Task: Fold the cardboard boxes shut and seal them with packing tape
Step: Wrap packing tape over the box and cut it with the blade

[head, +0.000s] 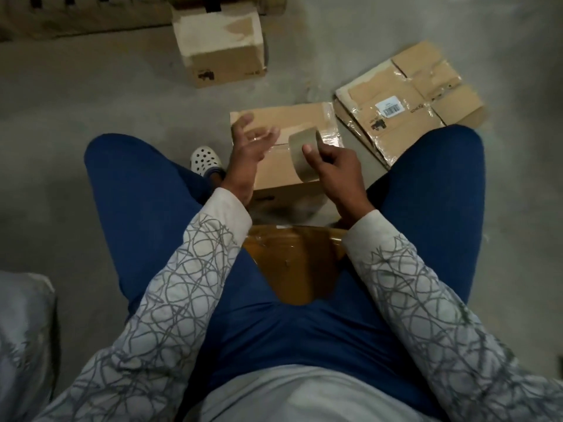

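Note:
A closed cardboard box (289, 117) stands on the floor between my knees, its top flaps folded shut with shiny tape at its right end. My right hand (333, 167) grips a roll of brown packing tape (301, 155) just above the box top. A clear strip of tape (281, 138) stretches from the roll leftward to my left hand (248, 144), whose fingers are spread with the strip's end stuck on them.
A second taped box (221, 45) stands farther back on the concrete floor. Flattened cardboard boxes (408, 102) lie to the right. A white clog (205, 159) shows by my left knee. I sit on a brown stool (292, 257). Cardboard sheets line the back.

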A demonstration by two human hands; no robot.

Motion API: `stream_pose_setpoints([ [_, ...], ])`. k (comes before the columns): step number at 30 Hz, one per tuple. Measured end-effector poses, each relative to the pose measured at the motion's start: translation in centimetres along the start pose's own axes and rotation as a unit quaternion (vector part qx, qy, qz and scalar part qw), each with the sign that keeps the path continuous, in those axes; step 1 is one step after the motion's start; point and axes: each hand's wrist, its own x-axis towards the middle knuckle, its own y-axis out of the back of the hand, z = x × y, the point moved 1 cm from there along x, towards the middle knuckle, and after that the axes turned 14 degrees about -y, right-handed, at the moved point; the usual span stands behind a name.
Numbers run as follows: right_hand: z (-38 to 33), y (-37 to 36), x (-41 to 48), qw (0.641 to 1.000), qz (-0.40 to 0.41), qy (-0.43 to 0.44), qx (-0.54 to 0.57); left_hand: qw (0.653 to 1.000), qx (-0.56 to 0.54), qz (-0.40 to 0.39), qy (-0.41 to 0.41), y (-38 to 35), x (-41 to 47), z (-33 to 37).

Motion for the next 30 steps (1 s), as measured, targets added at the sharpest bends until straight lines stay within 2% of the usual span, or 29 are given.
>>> stream_pose_setpoints([
  [1,0.2,0.1,-0.1,1.000,-0.015,0.007,0.005,1.000,-0.015,0.001,-0.006,0.2,0.4,-0.1],
  [3,0.6,0.3,-0.3,0.998,-0.048,0.037,-0.002,0.998,0.014,-0.060,-0.015,0.4,0.8,-0.3],
  [5,1.1,0.4,-0.5,0.995,-0.069,0.064,-0.027,0.991,0.029,-0.127,0.002,0.1,1.0,-0.6],
  [8,1.8,0.4,-0.5,0.994,-0.076,0.065,-0.035,0.985,0.008,-0.166,0.032,-0.7,1.3,-0.8],
  [11,2.3,0.5,-0.8,0.996,-0.061,0.056,-0.045,0.985,0.038,-0.169,-0.002,-1.5,1.3,-1.6],
  [18,3.1,0.9,0.0,0.997,-0.016,0.024,-0.074,0.952,0.231,-0.161,-0.123,-1.8,0.6,-2.0],
  [22,2.9,0.7,0.2,0.995,-0.020,0.050,-0.084,0.951,0.235,-0.139,-0.146,-1.5,0.1,-1.6],
  [30,3.1,0.1,0.4,0.975,-0.017,0.108,-0.193,0.943,0.277,-0.107,-0.150,-0.9,0.7,-2.2],
])
